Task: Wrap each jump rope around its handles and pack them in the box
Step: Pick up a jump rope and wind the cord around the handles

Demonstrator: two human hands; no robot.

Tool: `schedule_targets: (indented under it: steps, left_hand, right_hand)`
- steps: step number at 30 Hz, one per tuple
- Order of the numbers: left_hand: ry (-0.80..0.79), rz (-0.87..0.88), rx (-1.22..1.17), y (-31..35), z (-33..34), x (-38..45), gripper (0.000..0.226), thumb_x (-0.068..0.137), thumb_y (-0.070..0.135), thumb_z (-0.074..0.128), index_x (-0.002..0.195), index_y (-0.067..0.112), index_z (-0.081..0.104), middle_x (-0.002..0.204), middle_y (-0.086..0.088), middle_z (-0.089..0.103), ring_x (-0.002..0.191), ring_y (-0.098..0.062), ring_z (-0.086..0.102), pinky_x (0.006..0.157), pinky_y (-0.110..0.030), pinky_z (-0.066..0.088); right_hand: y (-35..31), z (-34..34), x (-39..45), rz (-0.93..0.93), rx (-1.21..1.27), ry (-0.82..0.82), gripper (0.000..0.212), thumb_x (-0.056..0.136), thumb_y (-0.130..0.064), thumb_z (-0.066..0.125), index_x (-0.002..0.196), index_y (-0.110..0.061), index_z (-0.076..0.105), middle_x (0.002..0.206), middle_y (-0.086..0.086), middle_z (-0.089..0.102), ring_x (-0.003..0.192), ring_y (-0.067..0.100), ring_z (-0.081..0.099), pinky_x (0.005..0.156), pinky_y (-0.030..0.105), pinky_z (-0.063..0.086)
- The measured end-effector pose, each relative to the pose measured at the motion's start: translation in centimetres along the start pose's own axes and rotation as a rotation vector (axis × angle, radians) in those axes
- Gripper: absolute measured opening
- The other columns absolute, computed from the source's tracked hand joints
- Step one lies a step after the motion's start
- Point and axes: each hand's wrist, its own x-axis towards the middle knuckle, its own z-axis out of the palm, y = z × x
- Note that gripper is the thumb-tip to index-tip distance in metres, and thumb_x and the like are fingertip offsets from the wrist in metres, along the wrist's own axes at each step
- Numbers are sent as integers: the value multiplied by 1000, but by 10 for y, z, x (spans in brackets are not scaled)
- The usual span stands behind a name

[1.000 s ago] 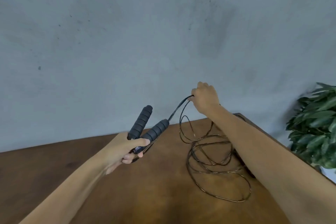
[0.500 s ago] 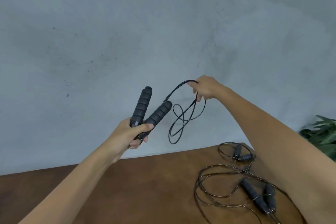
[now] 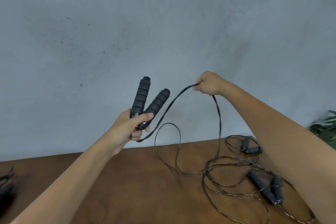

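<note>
My left hand (image 3: 130,125) grips two black ribbed foam handles (image 3: 149,100) of a jump rope, held up in front of the grey wall. Their thin black rope (image 3: 174,100) arcs up to my right hand (image 3: 209,83), which pinches it, then drops in loops onto the brown table (image 3: 127,187). Two more jump ropes lie loose on the table at the right: one pair of handles (image 3: 265,189) near my right forearm, another pair (image 3: 250,148) farther back. No box is in view.
A tangle of loose rope (image 3: 227,178) covers the right part of the table. Dark rope items (image 3: 6,185) sit at the left edge. A green plant (image 3: 325,127) stands beyond the table's right corner. The wall rises just behind the table.
My right hand has moved right and a little down, drawing the rope out into a longer arc. My left hand with the handles stays raised. The view has tilted down, showing more of the table.
</note>
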Motion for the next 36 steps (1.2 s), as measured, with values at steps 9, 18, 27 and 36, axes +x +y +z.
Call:
schedule_targets:
  steps: [9,18,27,36]
  left_hand:
    - [-91,-33,-77,-49,-3,-48,40,98,32,71,126,11,50,91,-16,71,56,-16,38,56,-27,36]
    - [-76,-85,-75,-101,-1,-102,41,102,39,66,137,24,53,88,-9,71,64,-18,52,55,-28,38]
    - [-130,-202,-255,-125,-30,-135,53,107,54,45,147,19,50,117,-28,72,98,-45,54,69,-41,48]
    - [-204,-199,-307,-119,-46,-157,49,111,41,38,144,8,51,118,-35,69,72,-29,54,73,-38,50]
  right_hand:
    - [-13,112,-83,-24,512,-107,43,106,-46,46,124,-11,62,86,5,75,62,19,63,68,37,55]
    - [-70,231,-194,13,1122,-289,55,91,-60,63,119,-12,66,113,12,74,113,30,67,102,49,48]
    - [-96,250,-220,156,1276,-243,30,99,-29,64,112,-3,68,106,18,73,92,34,66,61,38,44]
    - [-116,254,-234,155,1287,-270,25,99,-25,62,107,-2,69,95,11,72,81,23,65,46,27,39]
